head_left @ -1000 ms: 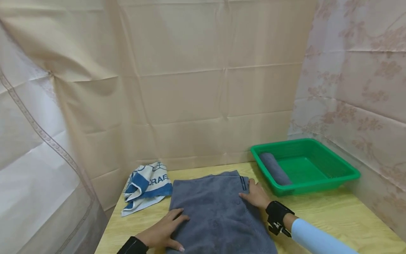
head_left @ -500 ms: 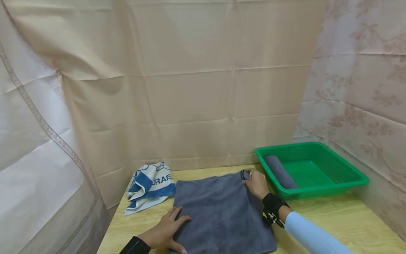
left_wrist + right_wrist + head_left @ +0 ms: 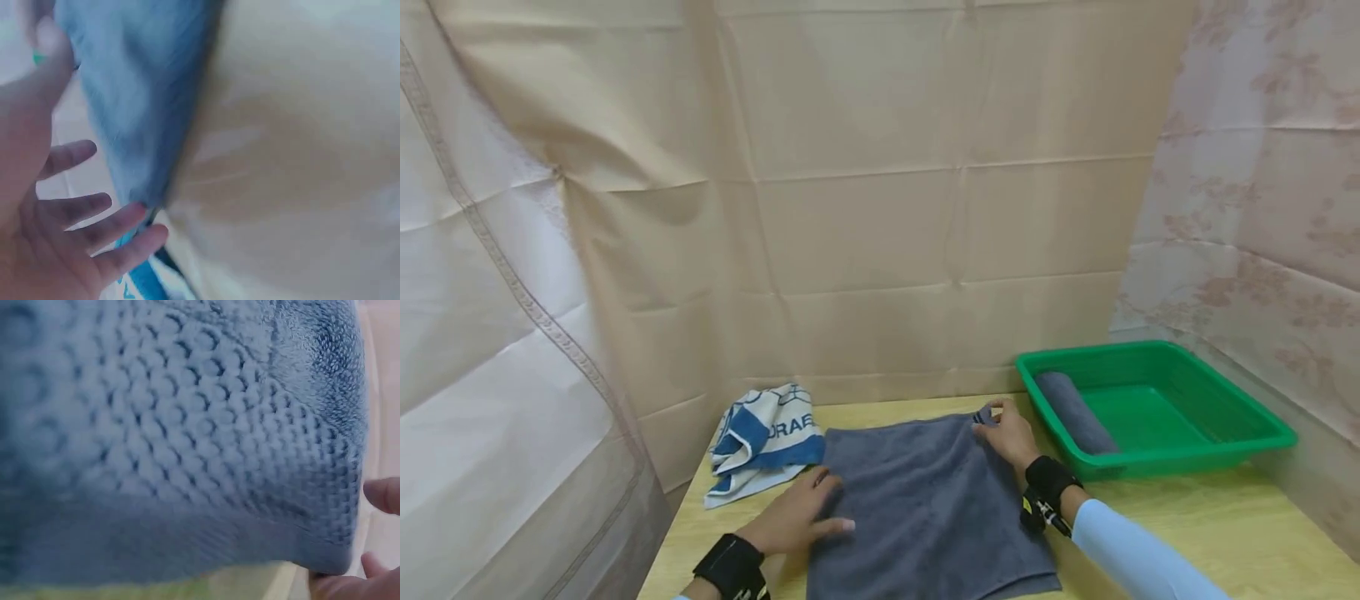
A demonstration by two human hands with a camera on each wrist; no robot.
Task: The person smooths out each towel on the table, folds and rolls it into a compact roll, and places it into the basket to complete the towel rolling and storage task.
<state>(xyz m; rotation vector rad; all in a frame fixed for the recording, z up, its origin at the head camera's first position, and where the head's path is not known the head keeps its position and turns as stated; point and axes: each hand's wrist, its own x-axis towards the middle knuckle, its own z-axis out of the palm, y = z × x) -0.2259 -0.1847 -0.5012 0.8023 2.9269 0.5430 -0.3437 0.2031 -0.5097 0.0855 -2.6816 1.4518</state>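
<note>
A grey towel lies spread on the table before me, its surface slightly rippled. My right hand pinches its far right corner beside a dark striped label. In the right wrist view the towel shows a dimpled woven band, with fingertips at its edge. My left hand is at the towel's left edge, thumb over the cloth. Seen from the left wrist, that hand has its fingers spread and extended alongside the towel.
A crumpled white-and-blue towel sits at the back left of the wooden table. To the right stands a green tray with a rolled grey towel along its left side. Beige cloth hangs behind.
My right hand has gone from resting on the grey towel's right edge to pinching its far corner. My left hand has shifted slightly along the left edge. The head view has turned left.
</note>
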